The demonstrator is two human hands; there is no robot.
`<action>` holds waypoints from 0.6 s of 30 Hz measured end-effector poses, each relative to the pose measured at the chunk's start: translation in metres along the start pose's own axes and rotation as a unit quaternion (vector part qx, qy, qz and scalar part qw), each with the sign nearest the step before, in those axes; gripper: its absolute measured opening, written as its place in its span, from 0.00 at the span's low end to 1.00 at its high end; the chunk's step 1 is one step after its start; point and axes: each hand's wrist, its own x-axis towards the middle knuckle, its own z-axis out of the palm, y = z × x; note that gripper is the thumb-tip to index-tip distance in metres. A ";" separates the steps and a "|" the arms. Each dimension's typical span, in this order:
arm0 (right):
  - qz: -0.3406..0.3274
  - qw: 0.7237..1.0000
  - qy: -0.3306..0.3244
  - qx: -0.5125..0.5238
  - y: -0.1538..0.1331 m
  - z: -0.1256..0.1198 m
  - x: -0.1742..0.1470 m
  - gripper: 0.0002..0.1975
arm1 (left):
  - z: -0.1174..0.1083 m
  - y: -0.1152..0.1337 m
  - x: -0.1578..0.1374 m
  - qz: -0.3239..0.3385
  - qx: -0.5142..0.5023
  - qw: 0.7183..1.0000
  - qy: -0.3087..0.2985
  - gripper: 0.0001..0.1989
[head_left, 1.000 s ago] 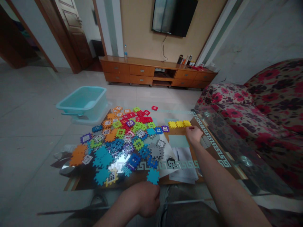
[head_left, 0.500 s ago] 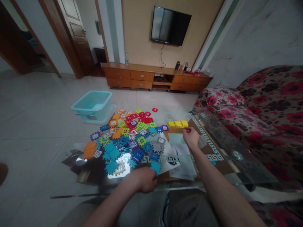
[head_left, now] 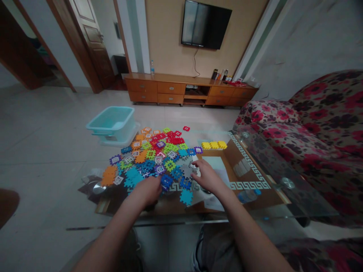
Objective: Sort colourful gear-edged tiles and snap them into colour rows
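A large pile of colourful interlocking plastic tiles (head_left: 140, 157) lies on the glass table. My right hand (head_left: 206, 174) is at its right side, with thumb and fingertips on either side of a grey tile (head_left: 186, 171). My left hand (head_left: 150, 189) is low over the near edge of the pile, fingers curled downward beside a dark blue tile (head_left: 166, 182); whatever lies under those fingers is hidden. Nearer the table's front is a light blue tile (head_left: 186, 197). Three small groups of yellow tiles (head_left: 214, 145) form a row beyond my right hand.
A turquoise plastic tub (head_left: 112, 130) stands beyond the pile on the left. Papers (head_left: 217, 196) and a bottle (head_left: 248, 195) show at or under the glass tabletop. A flowered sofa (head_left: 272, 128) is to the right; a wooden TV cabinet (head_left: 170, 88) runs along the wall.
My right hand has moved left and nearer, from the yellow tiles to the grey ones. My left hand has moved left and forward to the pile's near edge. The view has shifted slightly.
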 end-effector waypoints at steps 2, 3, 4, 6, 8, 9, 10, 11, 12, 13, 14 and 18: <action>-0.023 0.999 -0.030 0.001 -0.005 0.001 -0.001 0.20 | 0.002 -0.003 0.004 0.003 -0.004 1.000 0.003 0.18; -0.030 0.999 -0.044 0.007 -0.008 0.001 -0.002 0.21 | 0.003 -0.004 0.006 0.004 -0.006 1.000 0.002 0.17; -0.035 0.998 -0.052 0.010 -0.011 0.002 -0.002 0.22 | 0.004 -0.005 0.008 0.003 -0.007 1.000 0.000 0.17; -0.044 0.998 -0.052 0.001 -0.017 0.005 -0.002 0.25 | 0.006 -0.004 0.011 -0.002 -0.010 1.000 -0.003 0.17; -0.060 0.997 -0.044 -0.025 -0.022 0.007 -0.001 0.27 | 0.008 -0.002 0.012 -0.002 -0.012 1.000 -0.001 0.16; -0.069 0.996 -0.042 -0.039 -0.024 0.008 -0.001 0.27 | 0.008 -0.001 0.012 -0.001 -0.013 1.000 0.001 0.16; -0.075 0.995 -0.043 -0.051 -0.026 0.010 0.000 0.28 | 0.008 -0.001 0.012 0.002 -0.014 1.000 0.004 0.16; -0.078 0.994 -0.047 -0.061 -0.026 0.011 0.001 0.28 | 0.008 0.000 0.012 0.005 -0.014 1.000 0.007 0.16; -0.078 0.993 -0.051 -0.069 -0.027 0.013 0.002 0.28 | 0.008 0.001 0.011 0.008 -0.014 1.000 0.009 0.16; -0.077 0.993 -0.055 -0.075 -0.026 0.015 0.003 0.28 | 0.008 0.002 0.010 0.010 -0.014 1.000 0.011 0.16; -0.077 0.992 -0.060 -0.078 -0.025 0.016 0.004 0.28 | 0.008 0.003 0.010 0.012 -0.013 1.000 0.011 0.16; -0.081 0.991 -0.073 -0.074 -0.019 0.022 0.006 0.27 | 0.007 0.006 0.007 0.018 -0.009 1.000 0.009 0.16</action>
